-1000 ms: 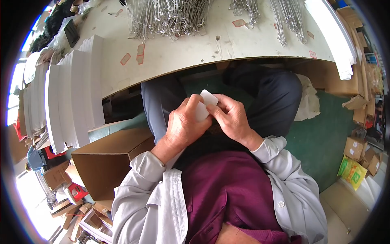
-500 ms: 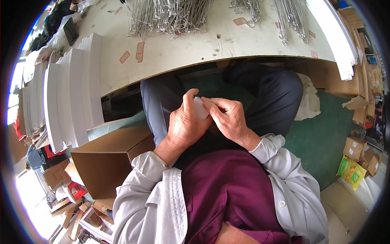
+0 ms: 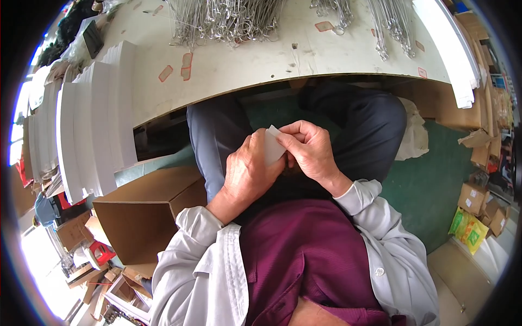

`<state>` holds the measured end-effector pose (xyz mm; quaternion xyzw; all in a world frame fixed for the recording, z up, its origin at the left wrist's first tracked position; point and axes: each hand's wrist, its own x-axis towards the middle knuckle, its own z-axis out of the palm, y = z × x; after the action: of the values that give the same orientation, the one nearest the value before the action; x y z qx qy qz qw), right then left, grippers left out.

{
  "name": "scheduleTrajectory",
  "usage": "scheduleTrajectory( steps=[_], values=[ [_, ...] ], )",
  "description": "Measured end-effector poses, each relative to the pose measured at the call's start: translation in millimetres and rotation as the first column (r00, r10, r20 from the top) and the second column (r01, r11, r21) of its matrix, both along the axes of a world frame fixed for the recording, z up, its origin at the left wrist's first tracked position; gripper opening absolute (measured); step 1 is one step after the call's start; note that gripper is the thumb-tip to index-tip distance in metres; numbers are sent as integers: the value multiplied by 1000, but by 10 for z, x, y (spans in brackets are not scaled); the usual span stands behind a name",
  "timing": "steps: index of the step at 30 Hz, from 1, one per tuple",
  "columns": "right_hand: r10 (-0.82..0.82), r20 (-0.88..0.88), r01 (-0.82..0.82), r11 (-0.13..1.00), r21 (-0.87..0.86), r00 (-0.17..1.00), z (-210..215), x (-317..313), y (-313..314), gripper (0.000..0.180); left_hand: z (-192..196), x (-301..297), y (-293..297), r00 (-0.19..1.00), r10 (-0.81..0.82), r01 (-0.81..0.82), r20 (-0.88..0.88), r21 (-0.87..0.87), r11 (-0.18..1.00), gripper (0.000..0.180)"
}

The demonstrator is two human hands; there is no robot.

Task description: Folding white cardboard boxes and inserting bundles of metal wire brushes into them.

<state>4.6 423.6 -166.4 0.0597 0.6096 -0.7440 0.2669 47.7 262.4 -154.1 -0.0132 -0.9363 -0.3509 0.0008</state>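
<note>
Half a second on, your left hand (image 3: 249, 167) has folded its raised finger in beside the white card (image 3: 273, 150), which it grips; your right hand (image 3: 312, 149) pinches the upper edge, corner now exposed. Card sits near side of the bench (image 3: 234, 69), where red-edged labels (image 3: 186, 66) lie, print too small to read.

A workshop, by the look of it: bundles of looped metal wires (image 3: 225, 22) lie back from the near edge of the tabletop (image 3: 234, 68), layered white stacks (image 3: 95, 119) crowd its near left corner, and white strips (image 3: 446, 49) line its right edge. An open cardboard box (image 3: 138, 190) stands below that left corner; small cartons (image 3: 472, 198) clutter the right, beside green floor (image 3: 429, 195).
</note>
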Motion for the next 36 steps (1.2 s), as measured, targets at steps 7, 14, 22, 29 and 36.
scheduleTrajectory(
  steps=[7,14,22,29,36],
  values=[
    [-11,26,14,995,-96,1000,-48,-35,23,14,-16,42,-51,991,-72,70,-117,-16,997,52],
    [-45,-155,59,995,85,987,-22,55,-25,17,-75,62,-53,987,-92,88,-128,-38,995,60],
    [-11,-381,64,990,127,925,-118,160,-79,25,2,4,-71,994,-38,40,-104,16,999,60],
    [185,-668,49,948,315,721,-84,151,-67,38,-52,22,-121,998,0,3,-66,44,999,63],
    [201,-728,36,955,296,656,-157,155,-36,41,-67,54,-131,996,-29,34,-84,55,998,62]
  ],
)
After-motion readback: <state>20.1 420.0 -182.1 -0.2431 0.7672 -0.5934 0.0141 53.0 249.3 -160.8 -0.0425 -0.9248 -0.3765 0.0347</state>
